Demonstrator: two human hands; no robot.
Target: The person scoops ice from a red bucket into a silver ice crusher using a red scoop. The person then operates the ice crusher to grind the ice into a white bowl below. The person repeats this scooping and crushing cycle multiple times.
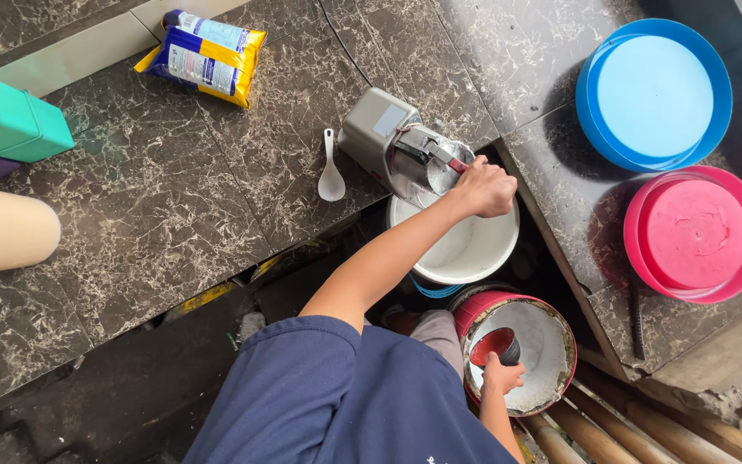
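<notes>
A dark marble-patterned tiled bench (173, 198) fills the frame in daylight, with bamboo poles (646, 430) lying below at lower right.

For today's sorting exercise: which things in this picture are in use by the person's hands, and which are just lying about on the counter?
In use:
left hand on the metal machine
white bucket under the machine
right hand holding a small red bowl in the red-rimmed container

Lying about:
white spoon
yellow and blue packet
green box
blue tub
pink tub
</notes>
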